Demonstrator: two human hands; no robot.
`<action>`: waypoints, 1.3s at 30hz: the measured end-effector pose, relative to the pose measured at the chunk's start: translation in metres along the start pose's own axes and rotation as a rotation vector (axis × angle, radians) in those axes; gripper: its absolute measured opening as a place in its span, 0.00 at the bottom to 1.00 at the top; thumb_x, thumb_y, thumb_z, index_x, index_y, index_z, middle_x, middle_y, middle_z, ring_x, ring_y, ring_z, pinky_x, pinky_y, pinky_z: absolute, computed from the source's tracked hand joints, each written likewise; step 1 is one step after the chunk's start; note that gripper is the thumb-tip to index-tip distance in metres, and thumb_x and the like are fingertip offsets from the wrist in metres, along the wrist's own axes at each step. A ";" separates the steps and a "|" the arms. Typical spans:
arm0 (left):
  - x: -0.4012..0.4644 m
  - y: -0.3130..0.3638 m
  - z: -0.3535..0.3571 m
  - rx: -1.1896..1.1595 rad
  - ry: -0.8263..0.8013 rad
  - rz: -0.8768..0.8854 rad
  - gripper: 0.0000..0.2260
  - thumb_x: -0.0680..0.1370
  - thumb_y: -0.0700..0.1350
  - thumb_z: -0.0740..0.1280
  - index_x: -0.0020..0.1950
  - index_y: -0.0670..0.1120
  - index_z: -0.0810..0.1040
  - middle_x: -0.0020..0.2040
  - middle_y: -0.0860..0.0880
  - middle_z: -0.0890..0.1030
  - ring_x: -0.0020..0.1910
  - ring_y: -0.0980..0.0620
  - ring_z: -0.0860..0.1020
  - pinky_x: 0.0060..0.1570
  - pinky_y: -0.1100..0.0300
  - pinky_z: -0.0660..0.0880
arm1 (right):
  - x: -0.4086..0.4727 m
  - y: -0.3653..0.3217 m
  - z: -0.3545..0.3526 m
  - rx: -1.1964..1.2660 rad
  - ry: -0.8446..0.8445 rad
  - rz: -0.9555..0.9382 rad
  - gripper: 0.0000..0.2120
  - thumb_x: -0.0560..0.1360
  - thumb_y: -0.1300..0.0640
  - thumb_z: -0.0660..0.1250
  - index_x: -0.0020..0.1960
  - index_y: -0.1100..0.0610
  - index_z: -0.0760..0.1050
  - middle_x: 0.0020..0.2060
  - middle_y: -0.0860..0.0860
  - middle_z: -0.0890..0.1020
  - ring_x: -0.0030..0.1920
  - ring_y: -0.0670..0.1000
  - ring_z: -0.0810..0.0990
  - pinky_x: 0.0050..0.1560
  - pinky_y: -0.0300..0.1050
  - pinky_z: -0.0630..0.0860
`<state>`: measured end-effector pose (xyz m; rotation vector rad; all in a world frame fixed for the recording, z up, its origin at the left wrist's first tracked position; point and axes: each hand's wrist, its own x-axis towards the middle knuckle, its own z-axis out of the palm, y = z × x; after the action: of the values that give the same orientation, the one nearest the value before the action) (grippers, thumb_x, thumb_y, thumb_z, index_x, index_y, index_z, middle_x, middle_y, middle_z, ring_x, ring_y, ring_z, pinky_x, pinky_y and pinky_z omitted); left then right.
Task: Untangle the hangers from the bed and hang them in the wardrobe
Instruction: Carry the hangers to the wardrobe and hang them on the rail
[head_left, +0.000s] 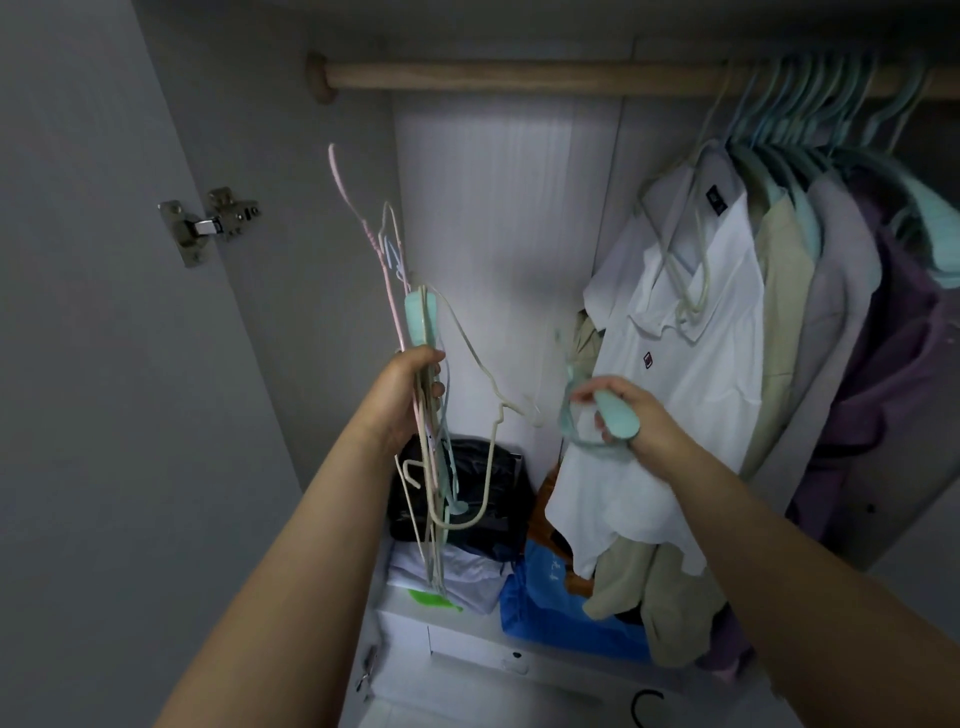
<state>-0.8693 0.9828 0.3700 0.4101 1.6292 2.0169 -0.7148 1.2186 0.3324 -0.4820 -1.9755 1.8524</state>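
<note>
- The left hand (410, 400) is gripping a tangled bundle of hangers (431, 395), pink, cream and mint, standing upright before the wardrobe's back wall (498, 208).
- The right hand (631, 421) is curling round a single mint hanger (613, 415), blurred, just beside a white shirt (696, 332).
- The wooden rail (519, 78) is carrying hung clothes and mint hangers toward its right end.
- Folded clothes (467, 499) and a blue bag (550, 597) are lying on the wardrobe's lower shelf.

Head view, close, into wardrobe (498, 208)
</note>
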 end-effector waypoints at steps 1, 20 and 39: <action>0.001 0.003 0.004 0.011 0.005 -0.006 0.20 0.65 0.50 0.66 0.53 0.43 0.69 0.38 0.50 0.70 0.32 0.54 0.71 0.31 0.59 0.71 | 0.003 -0.016 -0.001 0.115 0.037 -0.055 0.14 0.79 0.65 0.56 0.46 0.56 0.80 0.49 0.54 0.81 0.33 0.43 0.77 0.25 0.34 0.71; 0.036 0.070 0.054 -0.013 -0.096 0.080 0.13 0.63 0.47 0.66 0.44 0.44 0.69 0.34 0.48 0.68 0.27 0.52 0.69 0.27 0.60 0.67 | 0.060 -0.211 -0.017 0.524 0.232 -0.307 0.13 0.77 0.65 0.53 0.37 0.57 0.71 0.46 0.57 0.80 0.27 0.44 0.77 0.24 0.36 0.70; 0.044 0.028 0.041 -0.137 -0.083 0.120 0.09 0.67 0.48 0.65 0.42 0.46 0.69 0.34 0.49 0.68 0.29 0.52 0.69 0.30 0.60 0.68 | -0.012 -0.091 0.035 -0.735 0.777 -0.683 0.20 0.78 0.53 0.60 0.67 0.60 0.66 0.63 0.56 0.72 0.63 0.56 0.72 0.62 0.50 0.70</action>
<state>-0.8892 1.0373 0.4027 0.5442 1.4383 2.1541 -0.7209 1.1757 0.4207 -0.5175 -1.8324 0.3899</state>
